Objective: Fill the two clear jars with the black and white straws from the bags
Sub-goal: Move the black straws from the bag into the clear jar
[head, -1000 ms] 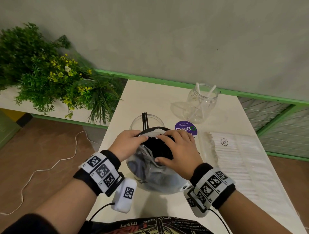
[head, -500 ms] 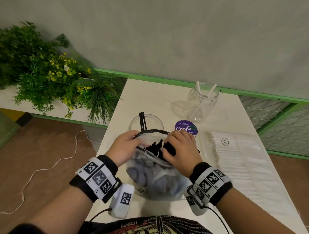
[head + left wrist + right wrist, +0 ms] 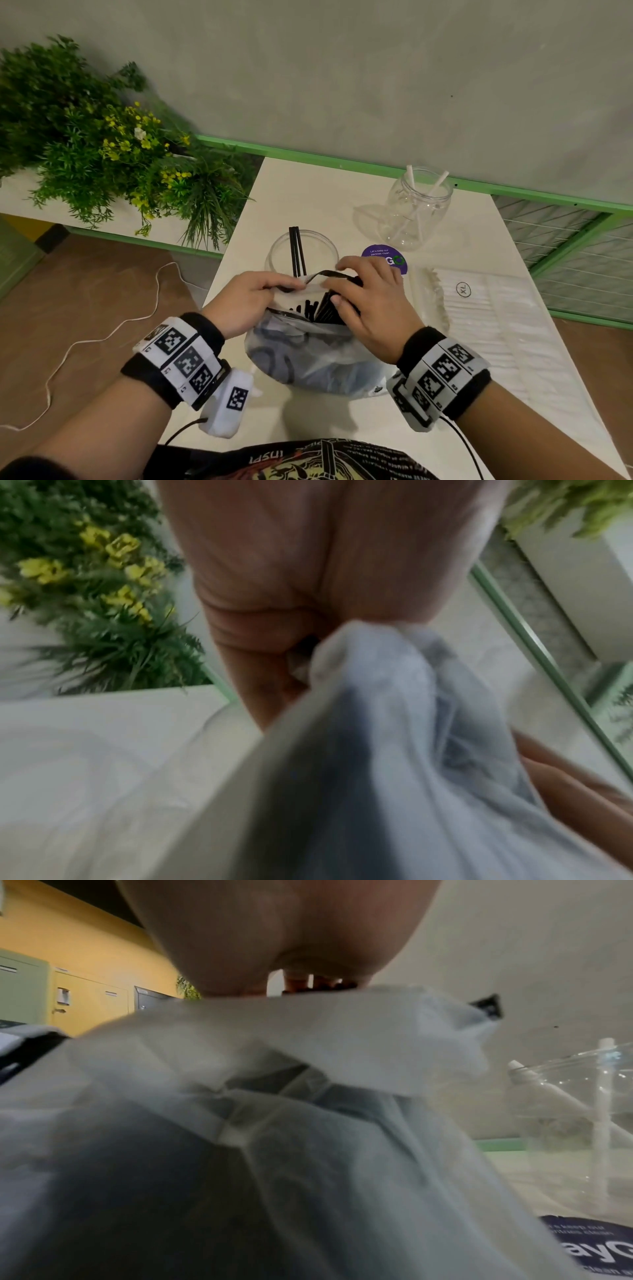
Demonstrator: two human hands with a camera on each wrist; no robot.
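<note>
A translucent bag (image 3: pixel 308 359) of black straws (image 3: pixel 310 308) stands on the white table (image 3: pixel 308 192) just in front of me. My left hand (image 3: pixel 291 284) pinches the left side of the bag's rim; in the left wrist view the bag (image 3: pixel 394 723) bunches under that hand (image 3: pixel 304 653). My right hand (image 3: pixel 337 284) reaches into the bag's mouth, thumb and fingers curled round a bundle of black straws. Behind the bag, a clear jar (image 3: pixel 318 246) holds two black straws (image 3: pixel 295 250). A second clear jar (image 3: pixel 418 205) at the back right holds two white straws (image 3: pixel 411 178).
A flat bag of white straws (image 3: pixel 486 308) lies on the table to the right. A purple round sticker (image 3: pixel 378 253) sits between bag and far jar. Green plants (image 3: pixel 102 147) fill a ledge left of the table. A white cable (image 3: pixel 85 342) trails on the floor.
My right hand moved from resting on top of the bag into its mouth and closed round black straws. The left hand pulled the rim, so the mouth now shows straw ends.
</note>
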